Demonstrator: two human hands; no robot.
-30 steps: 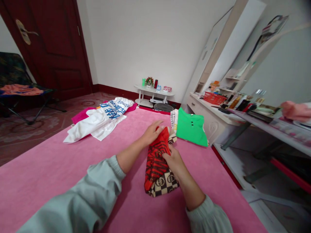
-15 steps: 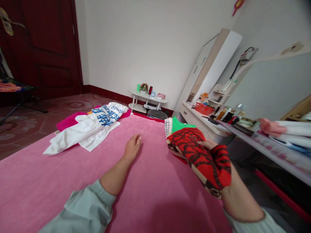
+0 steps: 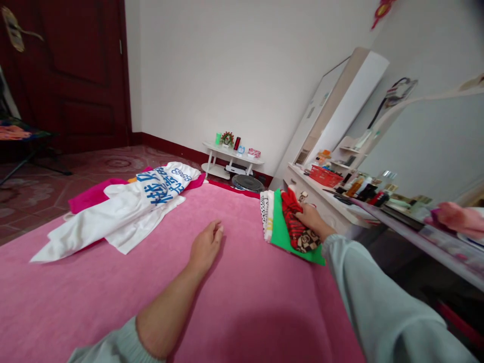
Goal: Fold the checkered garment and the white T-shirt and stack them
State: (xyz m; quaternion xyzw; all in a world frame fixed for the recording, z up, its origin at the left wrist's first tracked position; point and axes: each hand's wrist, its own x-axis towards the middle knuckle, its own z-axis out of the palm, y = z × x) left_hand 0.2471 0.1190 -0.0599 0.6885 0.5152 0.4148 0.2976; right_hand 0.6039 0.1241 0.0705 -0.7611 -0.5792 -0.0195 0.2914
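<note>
My right hand (image 3: 310,220) grips a bunched red garment (image 3: 291,212) with black stripes and a brown-and-cream checked part. That garment lies over a green folded cloth (image 3: 279,222) at the right side of the pink-covered bed (image 3: 242,292). Beside the green cloth is a white folded cloth (image 3: 266,214) with black markings. My left hand (image 3: 206,244) rests near the middle of the bed, its fingers loosely bent with nothing visible in them. Farther left, a white shirt (image 3: 128,209) with blue lettering lies spread on pink clothing (image 3: 94,194).
To the right stands a white dressing table (image 3: 321,189) holding a red basket (image 3: 325,176) and several bottles. A small white shelf table (image 3: 232,151) is against the back wall. A dark red door (image 3: 75,75) and a folding chair (image 3: 30,146) are on the left.
My right hand has carried the red garment away from me, from hanging over my forearm onto the green cloth. My left hand stays resting on the bed. The view has shifted slightly.
</note>
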